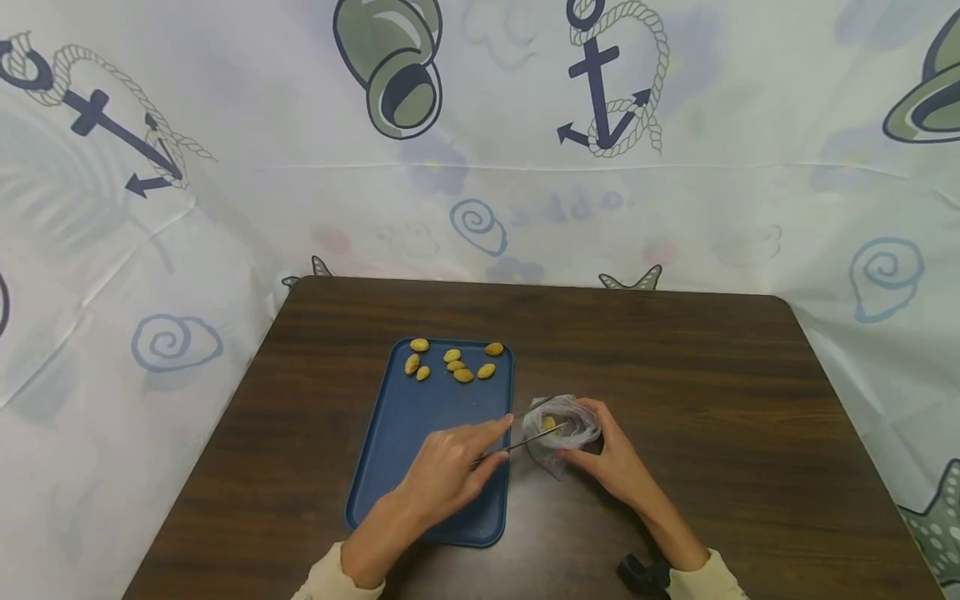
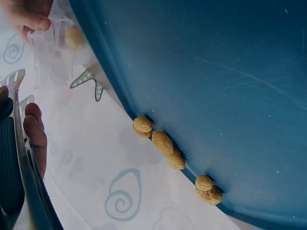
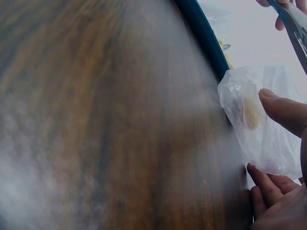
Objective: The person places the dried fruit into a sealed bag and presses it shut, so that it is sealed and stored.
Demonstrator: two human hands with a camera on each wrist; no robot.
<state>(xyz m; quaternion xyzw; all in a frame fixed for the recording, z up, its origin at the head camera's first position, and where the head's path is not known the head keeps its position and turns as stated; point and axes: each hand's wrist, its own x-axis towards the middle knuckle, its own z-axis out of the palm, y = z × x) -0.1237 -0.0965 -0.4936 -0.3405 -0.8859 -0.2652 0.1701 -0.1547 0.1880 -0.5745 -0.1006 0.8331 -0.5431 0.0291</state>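
Observation:
My left hand (image 1: 450, 467) grips metal tongs (image 1: 521, 444), whose two arms are spread with the tips over the mouth of a clear plastic bag (image 1: 587, 429). Slotted tips and a dark blue grip show on the tongs in the left wrist view. With thumb and fingers around its side, my right hand (image 1: 617, 468) holds the bag upright beside the tray. A yellowish oval piece (image 3: 251, 114) shows through the plastic. Several wrinkled, yellow-brown oval pieces (image 1: 463, 376), like nuts or dried fruit, lie at the far end of the blue tray (image 1: 408, 433).
The tray lies on a dark wooden table (image 1: 675, 367), left of the bag. A black band (image 1: 637, 575) is at the right wrist. Patterned white cloth (image 1: 375, 208) hangs behind the table and along its sides.

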